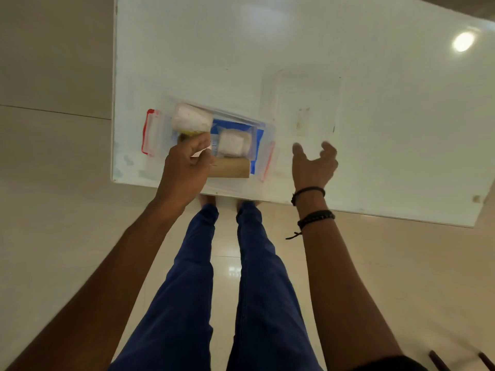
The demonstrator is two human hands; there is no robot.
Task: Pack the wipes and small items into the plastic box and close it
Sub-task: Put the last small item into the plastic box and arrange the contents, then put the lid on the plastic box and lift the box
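Head view looks straight down on a white bench [348,36] with a clear plastic box [160,135] near its front left edge, red latches at both ends. Its clear lid [308,103], lying on the bench just right of the box, is faint and hard to make out. The left hand [184,167] covers the box's near left part, fingers curled shut around a white wipes pack [191,119] with a yellow end, held over the box; what else it pinches is unclear. Inside lie a smaller white packet [233,145], a blue pack [254,132] and a brown cardboard tube [230,170]. The right hand [313,167] hovers spread and empty near the lid, black bands at the wrist.
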